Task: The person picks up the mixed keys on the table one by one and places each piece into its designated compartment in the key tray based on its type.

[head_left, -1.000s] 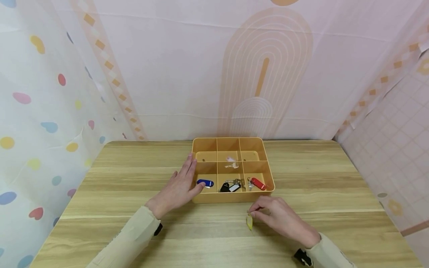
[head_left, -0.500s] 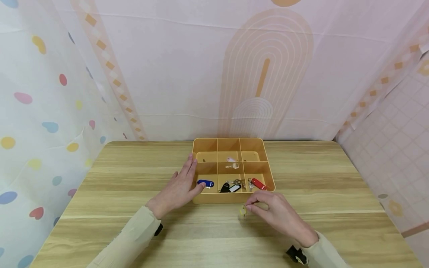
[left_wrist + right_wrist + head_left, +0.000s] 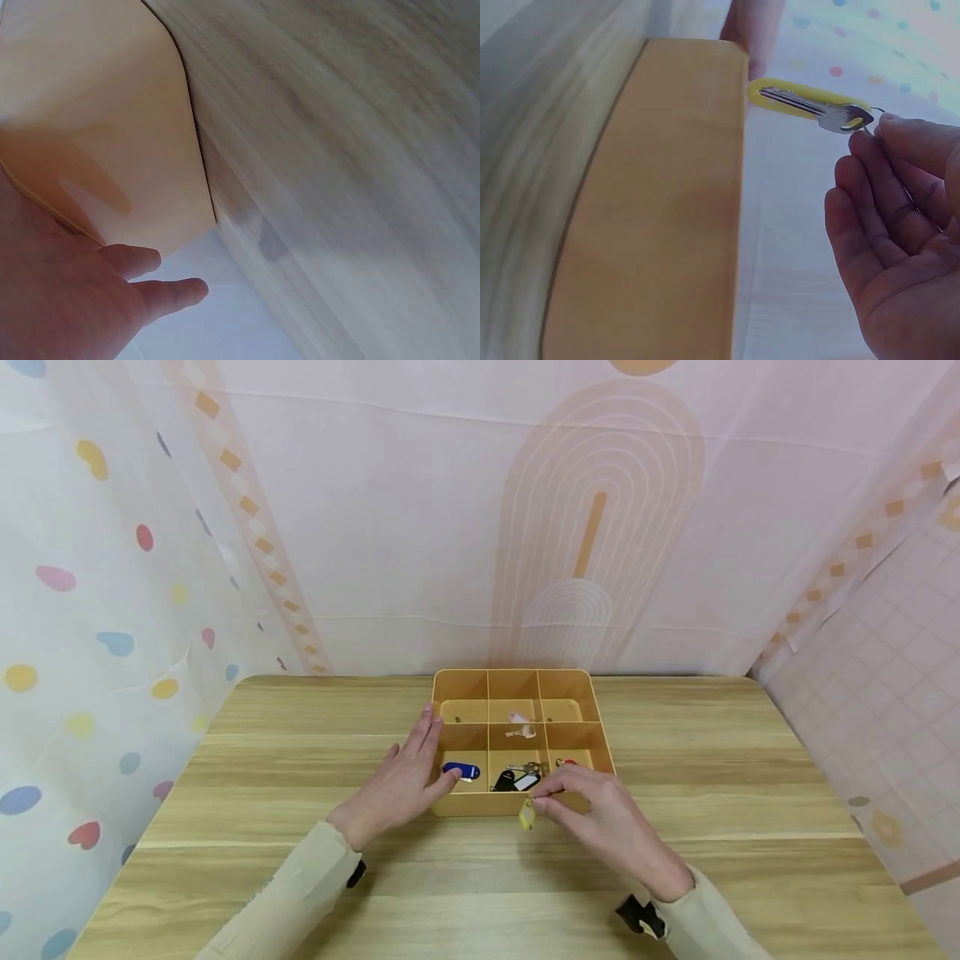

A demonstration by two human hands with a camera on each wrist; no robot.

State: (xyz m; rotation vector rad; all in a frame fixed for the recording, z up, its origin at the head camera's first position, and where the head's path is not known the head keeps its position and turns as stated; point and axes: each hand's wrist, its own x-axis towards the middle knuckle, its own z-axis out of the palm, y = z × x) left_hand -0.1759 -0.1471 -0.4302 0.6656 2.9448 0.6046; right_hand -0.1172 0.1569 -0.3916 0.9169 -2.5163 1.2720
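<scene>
A yellow key tag with a silver key hangs from a ring that my right hand pinches between thumb and fingertips, just in front of the orange six-compartment box. In the right wrist view, the tag and key are close to the box's top rim. My left hand rests along the box's left side with straight fingers, its thumb reaching over the front left compartment. A blue key tag lies there. Black key tags with keys fill the front middle compartment. My right hand mostly hides a red key tag.
In the back middle compartment are a pale pink tag and a key. The box stands near the back of a wooden table. Patterned cloth hangs close behind and on both sides.
My right hand has moved left and up toward the box with the yellow key tag, which now overlaps the front wall. It now covers most of the red tag. My left hand stays put.
</scene>
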